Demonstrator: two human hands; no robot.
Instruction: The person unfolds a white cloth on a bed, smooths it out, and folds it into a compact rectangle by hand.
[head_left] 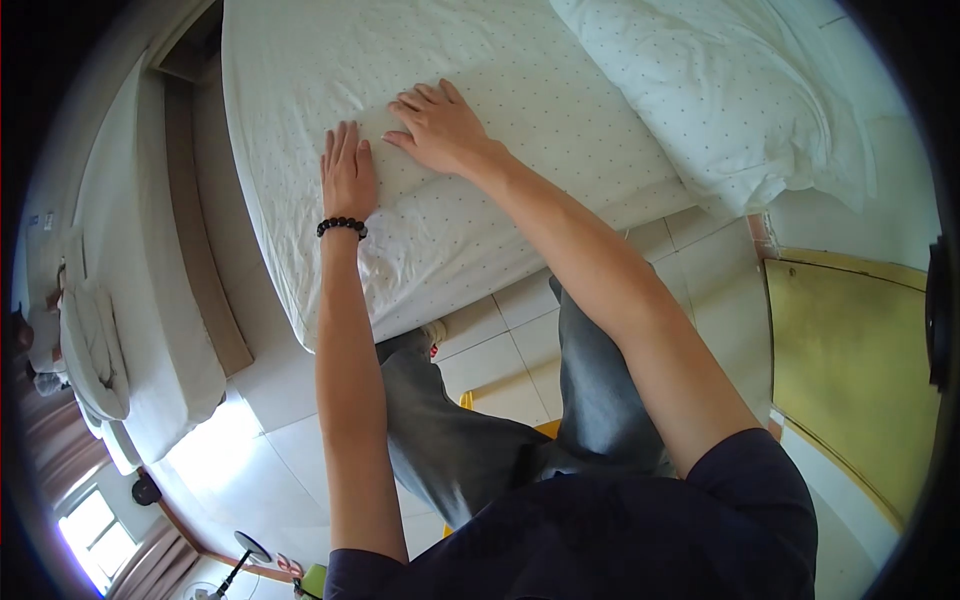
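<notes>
Both my hands lie on a white bed sheet (520,110) with small dots, which covers a mattress. My left hand (349,178) rests flat with its fingers stretched out, and a black bead bracelet (342,226) circles that wrist. To its right and a little farther off, my right hand (440,128) presses on the sheet, fingers spread and slightly bent. Neither hand holds anything. Wrinkles run through the sheet around the left hand and along the near side. A dotted white pillow (730,110) lies at the right end of the bed.
Tiled floor (505,325) shows under my legs, with parts of a yellow seat (466,400) beneath me. On the left stands another white-covered bed (140,280). A yellowish cabinet panel (850,350) is at the right. A fan (252,546) and a window (98,530) appear at lower left.
</notes>
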